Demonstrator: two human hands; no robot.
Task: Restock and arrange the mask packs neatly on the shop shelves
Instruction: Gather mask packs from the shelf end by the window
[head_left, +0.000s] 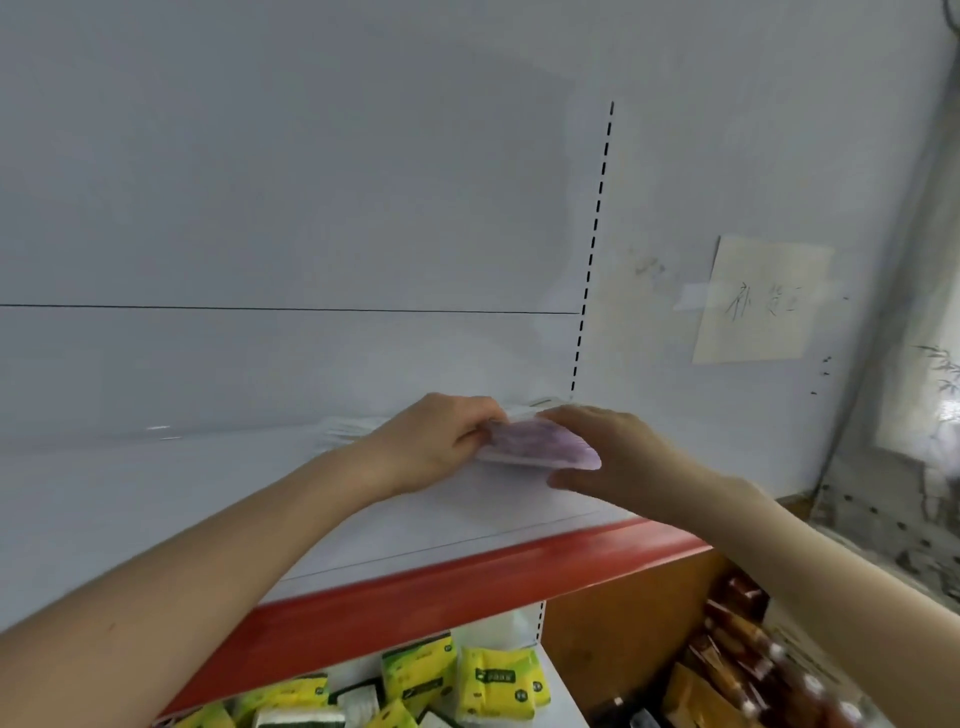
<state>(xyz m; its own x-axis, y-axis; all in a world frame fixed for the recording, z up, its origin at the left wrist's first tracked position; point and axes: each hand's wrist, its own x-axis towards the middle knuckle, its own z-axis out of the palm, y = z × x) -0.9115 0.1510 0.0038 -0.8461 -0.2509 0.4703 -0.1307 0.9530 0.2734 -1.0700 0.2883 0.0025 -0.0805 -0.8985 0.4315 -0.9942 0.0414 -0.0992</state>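
A clear pack of purple masks (537, 442) sits at the back right of the white shelf (218, 493), close to the slotted upright. My left hand (441, 441) grips the pack's left end with curled fingers. My right hand (602, 452) holds its right end, fingers over the top and thumb underneath. Behind the hands, more clear packs (348, 428) lie flat along the shelf's back edge, faint and hard to make out.
The shelf has a red front strip (467, 587). Below it lie several yellow-green tissue packs (467, 680). Bottles with red labels (769, 670) stand at the lower right. A taped paper note (763, 299) hangs on the right panel.
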